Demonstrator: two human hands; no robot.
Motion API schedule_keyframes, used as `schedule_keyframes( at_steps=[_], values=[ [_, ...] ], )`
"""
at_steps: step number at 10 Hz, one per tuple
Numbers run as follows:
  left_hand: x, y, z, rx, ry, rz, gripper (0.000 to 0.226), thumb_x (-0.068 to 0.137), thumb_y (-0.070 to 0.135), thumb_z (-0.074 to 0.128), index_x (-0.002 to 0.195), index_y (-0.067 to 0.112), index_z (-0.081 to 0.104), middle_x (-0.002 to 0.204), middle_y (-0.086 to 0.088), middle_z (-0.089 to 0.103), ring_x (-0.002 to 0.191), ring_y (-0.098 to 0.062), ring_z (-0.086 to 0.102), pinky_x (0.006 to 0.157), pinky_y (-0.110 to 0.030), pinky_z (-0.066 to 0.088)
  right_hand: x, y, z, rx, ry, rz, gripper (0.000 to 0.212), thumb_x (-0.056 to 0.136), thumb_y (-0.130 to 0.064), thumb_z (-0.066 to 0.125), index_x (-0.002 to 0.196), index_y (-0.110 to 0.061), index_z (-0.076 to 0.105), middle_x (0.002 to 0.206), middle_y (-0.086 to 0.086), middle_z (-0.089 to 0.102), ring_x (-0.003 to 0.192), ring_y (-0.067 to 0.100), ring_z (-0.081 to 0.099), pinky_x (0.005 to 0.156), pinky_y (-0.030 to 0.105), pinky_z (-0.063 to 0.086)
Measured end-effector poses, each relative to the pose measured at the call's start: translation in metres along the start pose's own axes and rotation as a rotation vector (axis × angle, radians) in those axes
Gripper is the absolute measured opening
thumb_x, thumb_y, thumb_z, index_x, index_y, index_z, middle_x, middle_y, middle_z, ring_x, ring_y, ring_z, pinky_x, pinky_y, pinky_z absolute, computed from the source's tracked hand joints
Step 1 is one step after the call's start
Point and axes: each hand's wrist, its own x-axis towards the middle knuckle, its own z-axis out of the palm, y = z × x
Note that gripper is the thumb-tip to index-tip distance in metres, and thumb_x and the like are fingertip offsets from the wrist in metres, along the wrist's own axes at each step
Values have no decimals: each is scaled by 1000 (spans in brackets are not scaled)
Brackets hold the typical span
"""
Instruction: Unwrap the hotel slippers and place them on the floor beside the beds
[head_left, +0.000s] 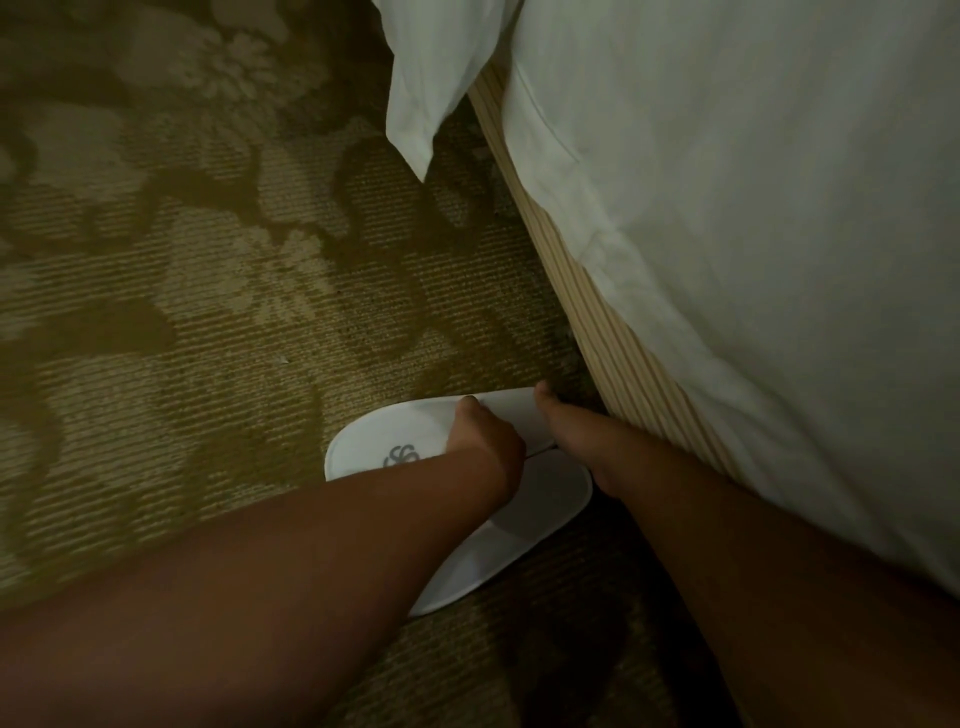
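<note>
Patterned olive carpet (182, 312) covers the floor; along its right edge stands 1 bed, with 1 white duvet (753, 208) hanging over 1 striped bed base (613, 332); 1 white fabric corner (415, 104) hangs down at the top. 2 white slippers lie on the carpet just beside the bed base, side by side and touching. The logo slipper (384, 441) lies farther from the person and has 1 grey emblem on its top; the plain slipper (530, 514) lies nearer, partly under the left forearm. 2 bare hands are at the logo slipper. The left hand (485, 441) grips its far edge, thumb on top, fingers curled; the right hand (574, 441) reaches to the end closest to the bed base, with 1 fingertip at the edge. Its other fingers are hidden, so I cannot tell if it pinches or only touches.
</note>
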Motion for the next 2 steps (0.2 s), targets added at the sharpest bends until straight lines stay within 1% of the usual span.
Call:
schedule_keyframes(
  at_steps=[1, 2],
  values=[
    [4, 2, 7, -71, 19, -25, 48, 97, 38, 44, 139, 14, 49, 141, -7, 51, 131, -25, 44, 99, -22, 35, 2, 0, -2, 23, -3, 20, 69, 103, -54, 24, 156, -10, 12, 164, 13, 7, 149, 28, 12, 117, 38, 14],
    [-10, -4, -4, -97, 111, -40, 56, 92, 47, 53, 141, 23, 45, 142, -5, 49, 131, -28, 41, 101, -37, 33, -7, -1, 2, -63, -15, -42, 72, 100, -60, 23, 157, -16, 16, 164, 12, 9, 149, 29, 14, 120, 42, 14]
  ],
)
